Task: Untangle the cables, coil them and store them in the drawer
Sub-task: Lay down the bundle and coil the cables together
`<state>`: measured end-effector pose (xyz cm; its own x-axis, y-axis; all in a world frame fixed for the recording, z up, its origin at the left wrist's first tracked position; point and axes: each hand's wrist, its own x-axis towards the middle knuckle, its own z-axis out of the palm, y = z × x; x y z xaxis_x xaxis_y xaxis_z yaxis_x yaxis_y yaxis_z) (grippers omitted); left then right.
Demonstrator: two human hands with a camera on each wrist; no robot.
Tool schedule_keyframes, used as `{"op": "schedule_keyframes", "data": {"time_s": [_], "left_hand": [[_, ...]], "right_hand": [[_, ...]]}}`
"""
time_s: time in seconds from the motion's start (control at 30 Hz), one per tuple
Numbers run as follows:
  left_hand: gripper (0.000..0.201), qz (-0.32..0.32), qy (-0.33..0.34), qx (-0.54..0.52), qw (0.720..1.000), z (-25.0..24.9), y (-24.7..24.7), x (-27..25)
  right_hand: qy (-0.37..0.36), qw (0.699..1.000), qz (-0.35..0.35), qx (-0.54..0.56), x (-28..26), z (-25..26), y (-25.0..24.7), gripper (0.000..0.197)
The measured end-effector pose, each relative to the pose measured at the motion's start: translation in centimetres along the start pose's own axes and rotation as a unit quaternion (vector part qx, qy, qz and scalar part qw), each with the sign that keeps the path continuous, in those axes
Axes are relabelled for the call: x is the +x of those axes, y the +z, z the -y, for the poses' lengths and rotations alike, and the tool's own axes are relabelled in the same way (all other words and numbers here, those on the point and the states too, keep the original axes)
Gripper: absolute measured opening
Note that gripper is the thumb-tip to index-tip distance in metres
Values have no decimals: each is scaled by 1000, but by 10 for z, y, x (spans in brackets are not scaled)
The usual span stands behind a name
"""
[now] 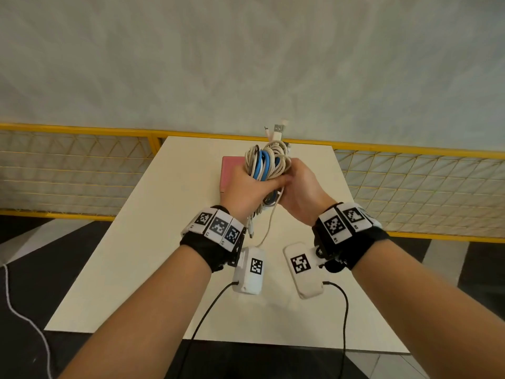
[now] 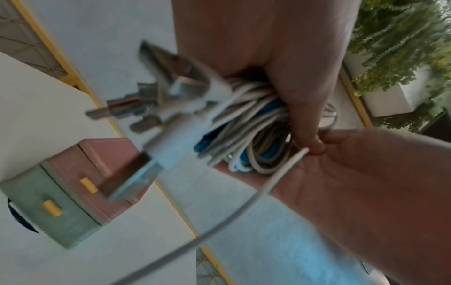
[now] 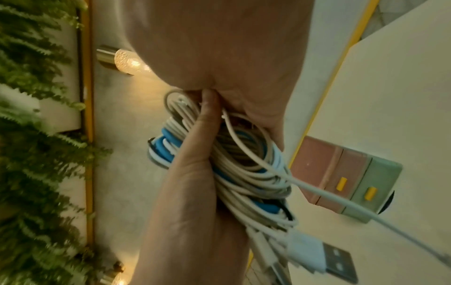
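Observation:
A coiled bundle of white, blue and black cables (image 1: 266,165) (image 2: 253,135) (image 3: 244,173) is held up over the table between both hands. My left hand (image 1: 243,187) (image 2: 280,57) grips it from the left, and my right hand (image 1: 300,187) (image 3: 219,48) grips it from the right. Several USB plugs (image 1: 277,129) (image 2: 127,185) stick out of the bundle. One loose white cable end (image 1: 269,225) hangs down between my wrists. Under the hands stands a small drawer box (image 1: 229,170) (image 2: 73,192) (image 3: 341,173), pink and green with yellow handles, its drawers closed.
The white table (image 1: 164,242) ends near my forearms. A yellow mesh railing (image 1: 82,170) runs behind and beside it. A white cord (image 1: 16,310) lies on the dark floor at the left. Green plants (image 3: 36,135) show in the right wrist view.

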<state>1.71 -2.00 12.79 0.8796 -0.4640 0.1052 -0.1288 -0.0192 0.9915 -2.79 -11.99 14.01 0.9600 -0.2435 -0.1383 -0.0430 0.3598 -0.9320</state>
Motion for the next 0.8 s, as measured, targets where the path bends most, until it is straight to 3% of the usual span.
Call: {"op": "schedule_keyframes", "data": {"time_s": [0.13, 0.27, 0.4, 0.47, 0.53, 0.6, 0.67, 0.8], "left_hand": [[30, 8, 12, 7, 1000, -7, -4, 4], [33, 9, 18, 2, 1000, -13, -9, 8], [18, -2, 25, 23, 999, -15, -13, 12], [15, -29, 21, 2, 999, -13, -14, 13], [12, -68, 20, -32, 997, -12, -15, 15], [10, -96, 21, -58, 993, -12, -13, 15], [14, -100, 26, -72, 992, -12, -10, 16], [18, -89, 27, -83, 992, -13, -5, 13]], "right_hand": [[14, 998, 38, 56, -4, 10, 1, 46], [0, 997, 70, 40, -8, 14, 1, 44], [-9, 986, 27, -165, -4, 17, -11, 36], [12, 950, -17, -313, -4, 14, -19, 52], [68, 925, -9, -374, -9, 5, -24, 55], [154, 935, 26, -318, -16, -8, -24, 51], [192, 948, 51, -248, -17, -20, -25, 50], [139, 984, 15, -112, -7, -29, -26, 32]]}}
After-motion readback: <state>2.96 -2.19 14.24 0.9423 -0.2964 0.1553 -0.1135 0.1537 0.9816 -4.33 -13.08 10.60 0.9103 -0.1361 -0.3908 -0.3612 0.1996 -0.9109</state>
